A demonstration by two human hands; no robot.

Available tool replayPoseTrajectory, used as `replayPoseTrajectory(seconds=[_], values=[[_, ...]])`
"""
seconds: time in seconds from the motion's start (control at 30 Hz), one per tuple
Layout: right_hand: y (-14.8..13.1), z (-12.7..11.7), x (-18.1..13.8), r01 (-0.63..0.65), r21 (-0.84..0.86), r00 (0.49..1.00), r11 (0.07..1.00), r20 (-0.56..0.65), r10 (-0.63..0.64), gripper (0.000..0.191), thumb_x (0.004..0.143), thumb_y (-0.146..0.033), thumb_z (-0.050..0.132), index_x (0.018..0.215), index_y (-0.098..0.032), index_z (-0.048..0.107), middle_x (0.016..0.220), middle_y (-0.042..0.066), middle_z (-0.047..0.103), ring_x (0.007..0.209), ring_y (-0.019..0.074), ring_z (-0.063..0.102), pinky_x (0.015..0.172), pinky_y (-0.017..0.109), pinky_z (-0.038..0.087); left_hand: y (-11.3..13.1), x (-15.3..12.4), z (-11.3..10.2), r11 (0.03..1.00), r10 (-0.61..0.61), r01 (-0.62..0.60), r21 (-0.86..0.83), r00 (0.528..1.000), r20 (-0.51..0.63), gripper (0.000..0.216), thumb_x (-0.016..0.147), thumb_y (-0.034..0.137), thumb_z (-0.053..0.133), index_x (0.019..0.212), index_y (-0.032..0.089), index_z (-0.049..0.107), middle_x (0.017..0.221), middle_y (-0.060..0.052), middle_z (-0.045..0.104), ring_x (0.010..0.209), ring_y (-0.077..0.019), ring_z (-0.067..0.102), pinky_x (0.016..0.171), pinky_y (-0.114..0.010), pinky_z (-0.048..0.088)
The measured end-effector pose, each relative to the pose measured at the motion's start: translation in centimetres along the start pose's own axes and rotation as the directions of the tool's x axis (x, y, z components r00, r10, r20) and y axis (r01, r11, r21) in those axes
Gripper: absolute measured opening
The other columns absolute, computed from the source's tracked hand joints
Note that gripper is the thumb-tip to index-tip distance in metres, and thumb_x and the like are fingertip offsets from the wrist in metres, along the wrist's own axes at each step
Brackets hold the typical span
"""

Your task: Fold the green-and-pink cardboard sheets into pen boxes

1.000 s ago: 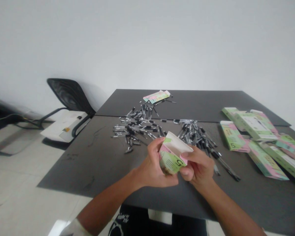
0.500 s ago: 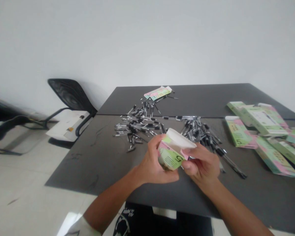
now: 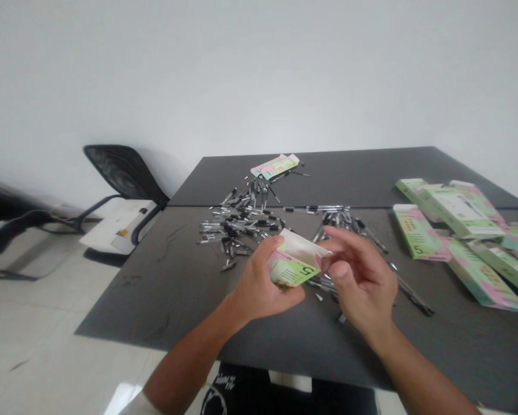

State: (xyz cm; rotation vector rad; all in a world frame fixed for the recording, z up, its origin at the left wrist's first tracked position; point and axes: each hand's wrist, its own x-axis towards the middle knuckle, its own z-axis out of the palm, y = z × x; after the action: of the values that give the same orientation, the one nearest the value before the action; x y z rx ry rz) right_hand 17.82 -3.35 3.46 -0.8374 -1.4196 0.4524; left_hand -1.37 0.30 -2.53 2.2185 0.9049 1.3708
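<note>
1. In the head view, the left hand was clamped on a small green-and-pink carton, gripping it from the left with digits along its upper and lower edges.
2. The carton was held tilted above the near part of a dark table, its open end showing a white inside and a large "5" printed on its side.
3. The right hand had its thumb and forefinger apart, just beside the carton's open end; whether its other fingertips touched the flap could not be told.
4. Beyond the carton, a left heap of pens spread across the table, and a right heap of pens lay partly hidden behind the right hand.
5. A row of pens ran along the table's seam, between the heaps and the far half.
6. Two flat-lying cartons rested beyond the left heap.
7. To the right lay a group of similar cartons, some overlapping.
8. At the left stood a black chair with a white item on its seat.
</note>
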Motion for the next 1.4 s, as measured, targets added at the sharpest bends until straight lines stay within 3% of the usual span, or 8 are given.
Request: replayPoseTrajectory(seconds=[0.13, 0.33, 0.5, 0.7, 0.9, 1.07, 1.23, 1.4], values=[[-0.4, -0.3, 0.1, 0.034, -0.122, 0.999, 0.992, 0.03, -0.03, 0.024, 0.109, -0.033, 0.065, 0.12, -0.03, 0.086, 0.11, 0.004, 0.087, 0.095, 0.0201, 0.082, 0.083, 0.032, 0.066, 0.8, 1.0, -0.5, 0.994, 0.108, -0.105, 0.042, 0.991, -0.077, 0.103, 0.069, 0.012, 0.078, 0.158, 0.031, 0.029, 0.139, -0.011, 0.063, 0.119, -0.032, 0.073, 0.099, -0.051, 0.064], [-1.1, 0.4, 1.0, 0.002, -0.143, 1.0, 0.99, 0.006, -0.001, 0.022, 0.099, -0.019, 0.076, 0.114, -0.028, 0.088, 0.105, 0.001, 0.089, 0.082, 0.0154, 0.083, 0.075, 0.024, 0.067, 1.7, 1.6, -1.1, 0.989, -0.132, 0.13, 0.069, 0.991, 0.031, 0.088, 0.068, 0.014, 0.078, 0.148, 0.026, 0.043, 0.126, -0.009, 0.071, 0.108, -0.0309, 0.076, 0.094, -0.05, 0.066], [-0.6, 0.3, 1.1, -0.069, -0.221, 0.996, 0.973, 0.031, 0.078, 0.022, 0.099, -0.023, 0.075, 0.116, -0.023, 0.088, 0.1, 0.004, 0.089, 0.068, 0.0149, 0.08, 0.055, 0.021, 0.06, 2.0, 1.8, -1.2, 0.986, -0.113, 0.108, 0.124, 0.993, 0.037, 0.09, 0.068, 0.013, 0.076, 0.15, 0.025, 0.042, 0.131, -0.01, 0.069, 0.111, -0.0305, 0.075, 0.095, -0.048, 0.066], [-0.1, 0.2, 1.0, -0.123, -0.238, 0.991, 0.964, 0.025, 0.133, 0.025, 0.105, -0.03, 0.068, 0.121, -0.025, 0.087, 0.107, 0.003, 0.088, 0.082, 0.0196, 0.085, 0.068, 0.026, 0.067, 1.8, 1.7, -1.0, 0.986, -0.029, 0.023, 0.164, 0.999, 0.037, 0.102, 0.071, 0.011, 0.075, 0.161, 0.027, 0.029, 0.147, -0.014, 0.062, 0.124, -0.0329, 0.072, 0.104, -0.05, 0.063], [-0.1, -0.1, 1.2, 0.041, -0.327, 0.998, 0.944, 0.064, -0.021, 0.024, 0.102, -0.022, 0.071, 0.119, -0.026, 0.088, 0.095, 0.001, 0.089, 0.056, 0.0122, 0.075, 0.05, 0.02, 0.056, 2.3, 1.6, -1.3, 0.98, -0.058, 0.045, 0.194, 0.996, 0.064, 0.104, 0.07, 0.012, 0.076, 0.161, 0.025, 0.028, 0.145, -0.015, 0.062, 0.123, -0.0335, 0.072, 0.102, -0.049, 0.064], [0.1, -0.7, 1.4, 0.216, -0.377, 0.975, 0.901, 0.122, -0.183, 0.03, 0.1, -0.019, 0.072, 0.126, -0.027, 0.085, 0.09, 0.0, 0.088, 0.051, 0.0104, 0.07, 0.05, 0.021, 0.057, 2.6, 1.3, -1.4, 0.976, -0.052, 0.037, 0.214, 0.997, 0.061, 0.107, 0.069, 0.015, 0.076, 0.162, 0.026, 0.025, 0.146, -0.016, 0.06, 0.116, -0.0319, 0.073, 0.094, -0.047, 0.066], [0.3, -1.0, 1.3, 0.311, -0.362, 0.948, 0.879, 0.179, -0.262, 0.043, 0.098, -0.01, 0.071, 0.135, -0.029, 0.08, 0.118, 0.003, 0.086, 0.074, 0.0157, 0.084, 0.072, 0.026, 0.071, 2.8, 1.1, -1.5, 0.978, -0.057, 0.039, 0.205, 0.995, 0.08, 0.113, 0.068, 0.017, 0.077, 0.164, 0.027, 0.018, 0.143, -0.017, 0.06, 0.108, -0.0316, 0.074, 0.087, -0.047, 0.066], [0.3, -1.3, 1.6, 0.37, -0.338, 0.923, 0.865, 0.239, -0.302, 0.046, 0.097, -0.008, 0.071, 0.138, -0.029, 0.078, 0.128, 0.004, 0.082, 0.098, 0.0227, 0.087, 0.085, 0.033, 0.074, 3.2, 1.1, -1.7, 0.985, -0.069, 0.05, 0.163, 0.992, 0.109, 0.12, 0.066, 0.012, 0.077, 0.166, 0.029, 0.012, 0.147, -0.018, 0.056, 0.115, -0.0339, 0.071, 0.091, -0.05, 0.065]])
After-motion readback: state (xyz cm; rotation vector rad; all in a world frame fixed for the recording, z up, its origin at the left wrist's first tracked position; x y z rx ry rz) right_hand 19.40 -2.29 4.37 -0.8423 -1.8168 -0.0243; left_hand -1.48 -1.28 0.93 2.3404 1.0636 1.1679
